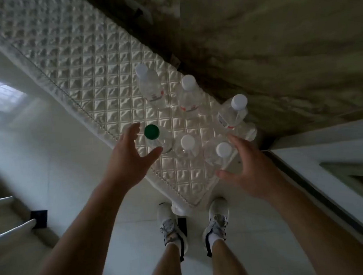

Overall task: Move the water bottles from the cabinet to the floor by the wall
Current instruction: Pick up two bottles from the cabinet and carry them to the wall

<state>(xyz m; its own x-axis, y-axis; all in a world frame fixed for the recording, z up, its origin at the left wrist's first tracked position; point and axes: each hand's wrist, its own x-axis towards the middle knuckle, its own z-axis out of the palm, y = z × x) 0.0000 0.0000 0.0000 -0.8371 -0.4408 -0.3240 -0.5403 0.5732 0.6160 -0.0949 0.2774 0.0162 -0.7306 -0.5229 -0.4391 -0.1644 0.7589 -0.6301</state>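
We are holding both hands out over the water bottles (189, 94) standing on the cabinet's quilted cover (77, 80). Our left hand (127, 157) is spread wide and empty, the green-capped bottle (151, 131) sitting in its open span, not yet gripped. Our right hand (248, 171) is wide and empty too, a white-capped bottle (224, 149) just beside its fingers. Three more are standing beyond the hands. We are judging them thin clear plastic, smooth, squashy, heavy if full, so we are aiming for the body below the cap. Red-and-white labels (156, 95) are showing, their writing too small to read.
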